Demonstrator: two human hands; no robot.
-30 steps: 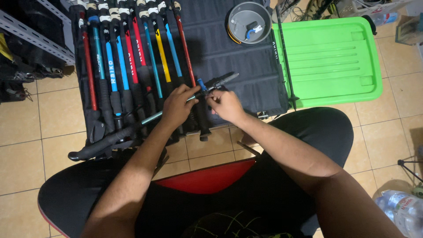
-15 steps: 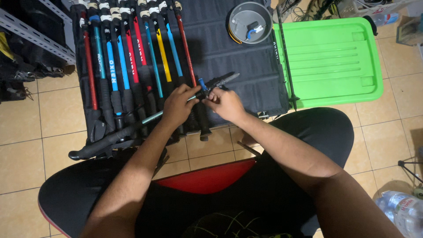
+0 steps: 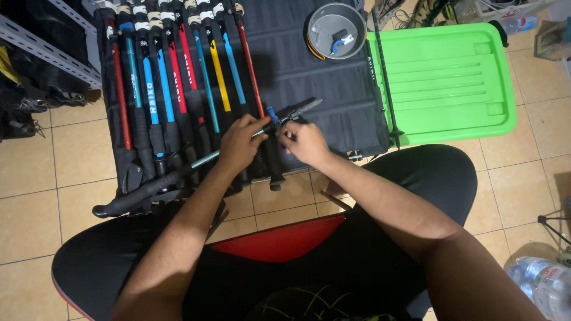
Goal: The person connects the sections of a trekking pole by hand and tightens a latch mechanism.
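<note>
Few items qualify. White lettering runs lengthwise down the coloured pole shafts [image 3: 151, 95] laid side by side on the dark mat [image 3: 315, 89]. A clear plastic water bottle [image 3: 544, 285] lies on the floor at lower right, its label apparently pale, though cropped and blurred. No signs or screens observed.

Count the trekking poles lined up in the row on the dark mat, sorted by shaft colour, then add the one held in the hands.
Red poles: 3
Blue poles: 5
Yellow pole: 1
Held pole: 1
Total: 10
</note>
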